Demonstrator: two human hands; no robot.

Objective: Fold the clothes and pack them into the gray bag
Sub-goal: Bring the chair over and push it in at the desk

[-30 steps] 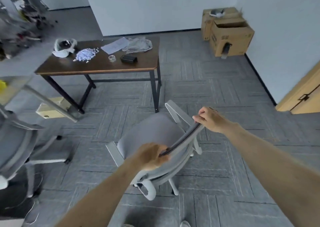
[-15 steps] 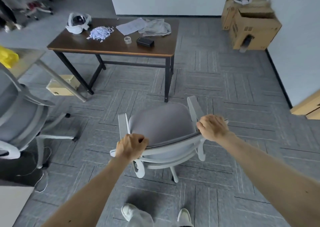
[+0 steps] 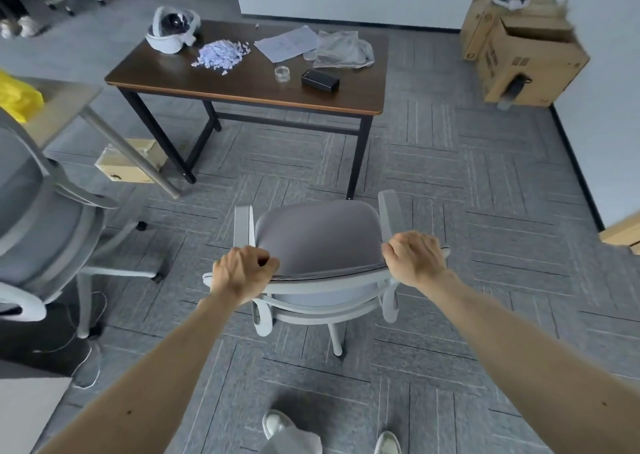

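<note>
1. Gray carpet floor (image 3: 450,183); we face a light-gray office chair (image 3: 318,235).
2. Our left hand (image 3: 242,273) and right hand (image 3: 414,258): fingers curled round its backrest rim.
3. Beyond it, crumpled gray fabric (image 3: 341,50) lies on the brown wooden worktop (image 3: 249,83).

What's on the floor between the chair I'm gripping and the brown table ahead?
Only bare gray carpet, seen in the head view. The near right leg of the table stands just beyond the seat of the chair.

I see a dark wood table (image 3: 249,88) on black legs. On top, left to right: bagged white headset (image 3: 172,34), pile of pale paper scraps (image 3: 221,54), paper sheet (image 3: 287,43), crumpled gray bundle (image 3: 341,50). Nearer the front edge, a clear tape roll (image 3: 282,73) sits just beside a black box (image 3: 319,79).
</note>
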